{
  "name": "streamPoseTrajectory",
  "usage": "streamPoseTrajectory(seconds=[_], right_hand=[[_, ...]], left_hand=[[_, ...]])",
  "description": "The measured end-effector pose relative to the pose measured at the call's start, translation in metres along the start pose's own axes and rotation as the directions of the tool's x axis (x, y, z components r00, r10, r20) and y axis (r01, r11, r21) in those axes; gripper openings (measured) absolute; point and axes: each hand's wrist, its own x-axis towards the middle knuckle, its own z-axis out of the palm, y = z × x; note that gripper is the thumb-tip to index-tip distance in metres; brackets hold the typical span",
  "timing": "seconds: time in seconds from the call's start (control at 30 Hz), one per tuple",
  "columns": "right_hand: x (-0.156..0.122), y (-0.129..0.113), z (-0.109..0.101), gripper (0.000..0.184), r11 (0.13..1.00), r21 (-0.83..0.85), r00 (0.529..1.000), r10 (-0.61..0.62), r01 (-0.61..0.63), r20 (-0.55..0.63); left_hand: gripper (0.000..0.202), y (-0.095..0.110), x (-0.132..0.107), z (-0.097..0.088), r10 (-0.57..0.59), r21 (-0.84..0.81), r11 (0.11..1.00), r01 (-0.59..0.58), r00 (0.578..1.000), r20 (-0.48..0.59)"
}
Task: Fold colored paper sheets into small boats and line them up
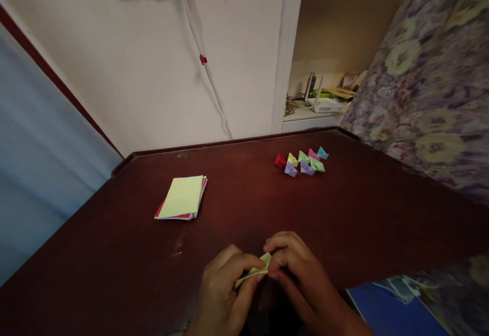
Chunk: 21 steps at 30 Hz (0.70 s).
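A small folded piece of yellow paper (pixel 252 273) is held between both hands above the near edge of the table. My left hand (pixel 228 287) pinches its left part between thumb and forefinger. At its right end, my right hand (pixel 296 275) grips the paper with thumb and fingertips. The fingers cover much of the paper, so its full shape is hidden. Beyond my left hand lies a stack of coloured paper sheets (pixel 181 198), a yellow one on top. Several small folded paper boats (pixel 304 162) in red, yellow, green, pink, purple and blue stand grouped at the back right.
The dark red table (pixel 237 198) meets a white wall with a hanging cable (pixel 210 78). A white router (pixel 326 104) sits on a shelf behind. A floral curtain (pixel 424 96) hangs right, a blue curtain (pixel 42 137) left. Something flat and blue (pixel 393 310) lies at lower right.
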Motion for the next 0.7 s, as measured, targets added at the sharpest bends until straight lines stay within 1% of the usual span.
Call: streamPoseTrajectory(seconds=[0.07, 0.1, 0.13, 0.2, 0.27, 0.37, 0.47, 0.53, 0.6, 0.63, 0.7], right_hand=[[-0.001, -0.001, 0.003, 0.016, 0.988, 0.138, 0.998, 0.067, -0.064, -0.012], [-0.002, -0.001, 0.005, 0.014, 0.974, 0.202, 0.993, 0.11, -0.102, -0.031], [-0.004, 0.0, 0.008, 0.012, 0.957, 0.256, 0.986, 0.156, -0.137, -0.055], [-0.008, 0.003, 0.014, 0.006, 0.925, 0.321, 0.964, 0.246, -0.203, -0.099], [-0.012, 0.006, 0.019, 0.004, 0.898, 0.345, 0.936, 0.331, -0.273, -0.122], [-0.012, 0.007, 0.023, 0.005, 0.857, 0.38, 0.894, 0.426, -0.348, -0.142], [-0.007, 0.004, 0.022, 0.017, 0.795, 0.473, 0.862, 0.49, -0.38, -0.13], [-0.004, 0.002, 0.021, 0.021, 0.77, 0.488, 0.861, 0.504, -0.412, -0.069], [-0.003, 0.002, 0.022, 0.013, 0.771, 0.458, 0.865, 0.501, -0.443, -0.006], [-0.004, 0.003, 0.023, 0.011, 0.775, 0.445, 0.866, 0.5, -0.45, 0.005], [-0.004, 0.003, 0.025, 0.019, 0.782, 0.441, 0.868, 0.496, -0.44, -0.014]], left_hand=[[0.01, 0.001, 0.0, 0.001, -0.087, -0.085, 0.993, 0.084, 0.996, -0.032], [0.01, 0.001, 0.0, 0.002, -0.157, -0.143, 0.978, 0.151, 0.987, -0.033], [0.014, 0.002, 0.0, 0.002, -0.235, -0.207, 0.952, 0.226, 0.972, -0.02], [0.024, 0.004, 0.002, 0.003, -0.374, -0.333, 0.868, 0.369, 0.926, 0.05], [0.026, 0.005, 0.005, 0.003, -0.448, -0.415, 0.78, 0.468, 0.881, 0.152], [0.023, 0.005, 0.008, 0.002, -0.483, -0.458, 0.701, 0.547, 0.836, 0.259], [0.033, 0.003, 0.007, 0.001, -0.509, -0.514, 0.632, 0.579, 0.811, 0.288], [0.036, 0.001, 0.006, 0.002, -0.517, -0.549, 0.598, 0.584, 0.805, 0.292], [0.037, 0.001, 0.005, 0.003, -0.517, -0.549, 0.592, 0.59, 0.8, 0.303], [0.037, 0.001, 0.005, 0.003, -0.52, -0.538, 0.596, 0.596, 0.797, 0.308], [0.037, 0.001, 0.005, 0.003, -0.521, -0.514, 0.609, 0.604, 0.794, 0.314]])
